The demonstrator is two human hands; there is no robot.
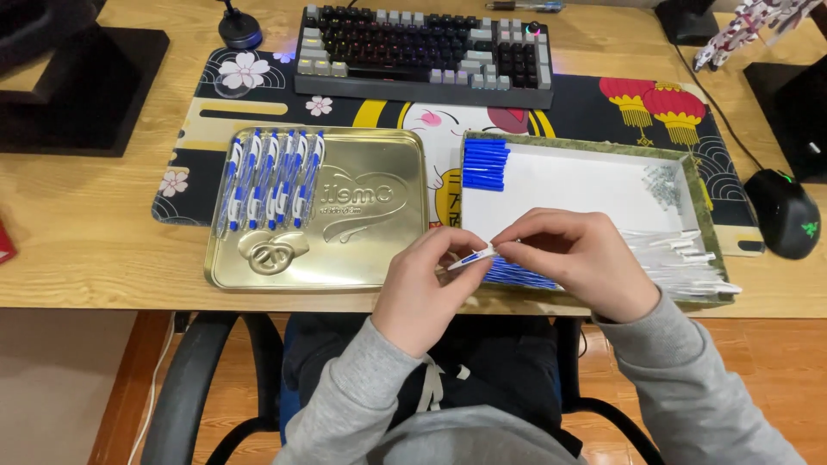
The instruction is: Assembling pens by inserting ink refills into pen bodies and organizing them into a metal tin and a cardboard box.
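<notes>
Head view, looking straight down: both hands meet over the desk edge, the left hand [419,293] and the right hand [579,258] pinched from either end onto one slim white-and-blue pen [472,257], fingertips closed tight on its smooth plastic barrel, which lies tilted between them. Just beneath the right fingers sits a loose heap of thin blue refills [517,275], and beyond the knuckles, a neat stack of blue caps [484,164] in the far corner of the shallow white-lined box [586,176]. To the outer side of the right hand, white pen barrels [680,258] lie fanned, with a small cluster of metal springs [663,182] farther off. Out past the left fingers, a shiny gold embossed tin lid [362,215] carries a row of finished pens [271,179], side by side. Far beyond, a chunky keyboard [424,52]; a black mouse [782,211] well apart to the right
</notes>
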